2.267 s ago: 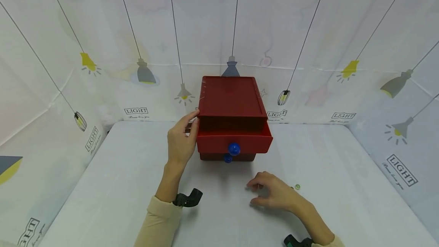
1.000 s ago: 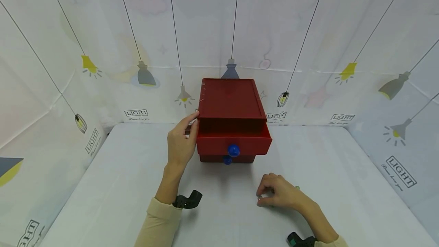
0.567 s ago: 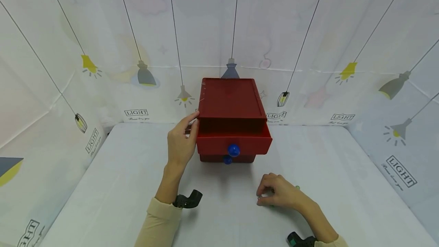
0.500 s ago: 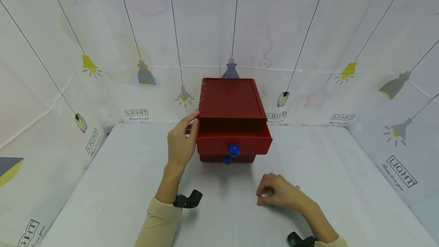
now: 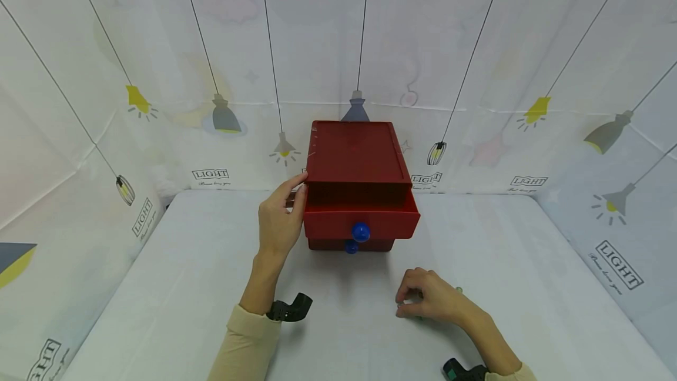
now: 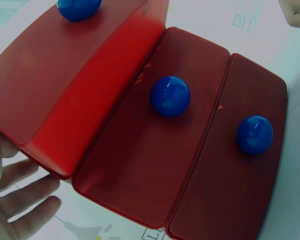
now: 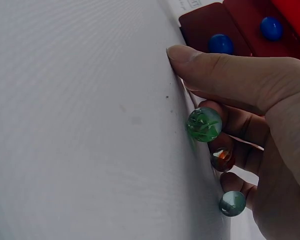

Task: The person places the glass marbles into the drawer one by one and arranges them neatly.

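Top drawer pulled open, steadied by flat left hand; glass marbles gathered under curled right hand, not yet lifted off counter.

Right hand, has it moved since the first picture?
Yes. The right hand has slid right and nearer the table's front edge, away from the red drawer box, curling over marbles.

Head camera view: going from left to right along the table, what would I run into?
Left hand → red drawer box with its top drawer pulled out, blue knob in front → right hand curled over small marbles → a green marble just past its knuckles.
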{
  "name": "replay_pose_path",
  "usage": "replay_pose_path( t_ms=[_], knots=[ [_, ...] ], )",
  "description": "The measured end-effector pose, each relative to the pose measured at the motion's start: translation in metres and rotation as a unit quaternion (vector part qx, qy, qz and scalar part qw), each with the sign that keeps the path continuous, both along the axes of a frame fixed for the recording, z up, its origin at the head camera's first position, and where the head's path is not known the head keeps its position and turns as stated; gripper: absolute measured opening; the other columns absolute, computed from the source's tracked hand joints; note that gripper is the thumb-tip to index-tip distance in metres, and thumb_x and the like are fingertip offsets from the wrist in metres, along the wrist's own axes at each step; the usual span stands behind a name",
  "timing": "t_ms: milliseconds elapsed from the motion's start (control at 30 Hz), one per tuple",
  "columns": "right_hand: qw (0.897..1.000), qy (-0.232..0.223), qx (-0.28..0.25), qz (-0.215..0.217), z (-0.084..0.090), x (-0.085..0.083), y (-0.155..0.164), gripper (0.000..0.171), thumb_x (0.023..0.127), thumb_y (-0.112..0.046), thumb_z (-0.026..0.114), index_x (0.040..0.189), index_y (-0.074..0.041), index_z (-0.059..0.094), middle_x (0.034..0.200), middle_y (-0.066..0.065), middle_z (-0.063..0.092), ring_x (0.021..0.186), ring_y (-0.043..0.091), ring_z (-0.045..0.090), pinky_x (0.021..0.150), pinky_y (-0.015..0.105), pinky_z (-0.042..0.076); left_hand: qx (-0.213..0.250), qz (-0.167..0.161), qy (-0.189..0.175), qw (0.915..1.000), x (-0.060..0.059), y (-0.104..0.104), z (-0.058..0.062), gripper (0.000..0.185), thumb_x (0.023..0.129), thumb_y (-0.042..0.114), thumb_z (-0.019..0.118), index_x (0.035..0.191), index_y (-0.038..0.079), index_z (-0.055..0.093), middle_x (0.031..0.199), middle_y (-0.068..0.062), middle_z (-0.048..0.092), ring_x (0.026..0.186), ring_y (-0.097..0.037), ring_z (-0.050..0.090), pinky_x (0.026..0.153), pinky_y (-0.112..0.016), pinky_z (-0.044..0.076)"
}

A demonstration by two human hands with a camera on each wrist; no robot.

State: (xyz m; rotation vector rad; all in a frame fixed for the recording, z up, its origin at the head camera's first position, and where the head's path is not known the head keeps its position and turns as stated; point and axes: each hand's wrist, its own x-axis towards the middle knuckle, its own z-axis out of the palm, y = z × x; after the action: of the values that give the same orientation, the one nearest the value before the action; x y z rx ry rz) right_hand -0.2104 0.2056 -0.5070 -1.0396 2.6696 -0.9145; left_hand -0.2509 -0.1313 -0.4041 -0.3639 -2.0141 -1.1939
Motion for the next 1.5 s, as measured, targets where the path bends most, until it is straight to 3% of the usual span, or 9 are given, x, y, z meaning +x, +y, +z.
replay_pose_path(
  t_ms=[967, 1233, 1500],
  knots=[
    [1.0, -0.007, 0.006, -0.018, 0.0019, 0.0025, -0.0041, 0.017, 0.081, -0.039, 0.083, 0.086, -0.029, 0.071, 0.085, -0.017, 0.063, 0.084, 0.002, 0.055, 0.076, 0.022, 0.05, 0.006, -0.001, 0.002, 1.0, -0.0005, 0.0, 0.0022, 0.029, 0.1, 0.014, 0.06, 0.128, 0.01, 0.069, 0.123, -0.008, 0.073, 0.085, -0.023, 0.076, 0.075, -0.034, 0.064],
    [1.0, 0.015, -0.007, -0.015, -0.0004, 0.0018, -0.005, 0.017, 0.081, -0.037, 0.083, 0.086, -0.027, 0.07, 0.084, -0.016, 0.064, 0.082, 0.002, 0.056, 0.074, 0.021, 0.051, 0.006, -0.006, 0.01, 0.9999, -0.0019, 0.0002, 0.0027, 0.029, 0.1, 0.014, 0.06, 0.128, 0.01, 0.069, 0.124, -0.008, 0.072, 0.087, -0.023, 0.076, 0.075, -0.035, 0.064],
    [1.0, 0.001, -0.003, -0.021, -0.0018, 0.0016, -0.0052, 0.019, 0.082, -0.039, 0.082, 0.087, -0.027, 0.069, 0.084, -0.017, 0.064, 0.082, 0.002, 0.056, 0.074, 0.021, 0.052, 0.008, -0.008, 0.004, 0.9999, 0.0, -0.0011, 0.0031, 0.029, 0.1, 0.014, 0.06, 0.128, 0.009, 0.068, 0.124, -0.009, 0.072, 0.087, -0.024, 0.076, 0.075, -0.035, 0.064]
  ],
)
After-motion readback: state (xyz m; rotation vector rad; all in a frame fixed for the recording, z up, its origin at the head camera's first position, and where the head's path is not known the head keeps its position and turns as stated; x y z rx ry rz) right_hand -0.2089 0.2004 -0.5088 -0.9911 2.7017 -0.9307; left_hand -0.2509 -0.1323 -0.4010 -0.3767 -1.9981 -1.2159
